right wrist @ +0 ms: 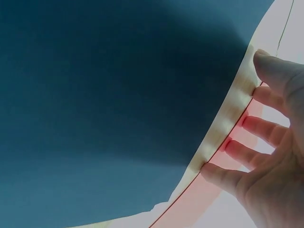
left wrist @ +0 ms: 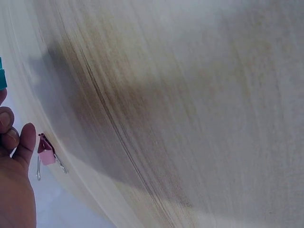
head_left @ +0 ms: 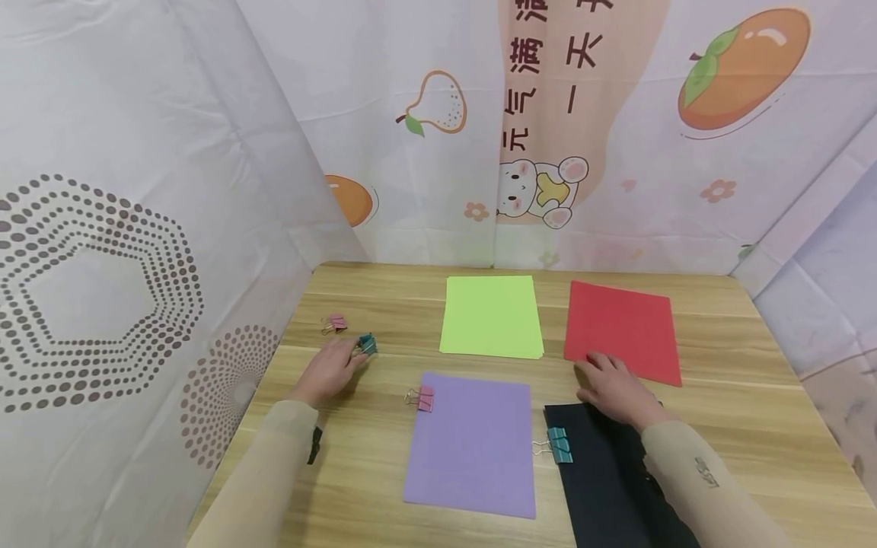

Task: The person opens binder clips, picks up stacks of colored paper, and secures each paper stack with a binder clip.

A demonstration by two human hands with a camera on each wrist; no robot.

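My left hand (head_left: 327,373) pinches a teal binder clip (head_left: 368,345) between thumb and fingers over the left side of the table. Just beyond it lies a pink binder clip (head_left: 336,323), also visible beside the hand in the left wrist view. My right hand (head_left: 614,388) reaches over the black paper (head_left: 589,464), its spread fingertips (right wrist: 232,147) touching the near edge of the red paper (head_left: 623,327). Another teal binder clip (head_left: 560,445) grips the left edge of the black paper. Purple paper (head_left: 471,449) lies between the hands, with a pink clip (head_left: 425,399) on its upper left edge.
A stack of lime-green paper (head_left: 491,316) sits at the back middle of the wooden table (head_left: 370,472). Printed white curtains (head_left: 411,190) hang along the back and left sides of the table.
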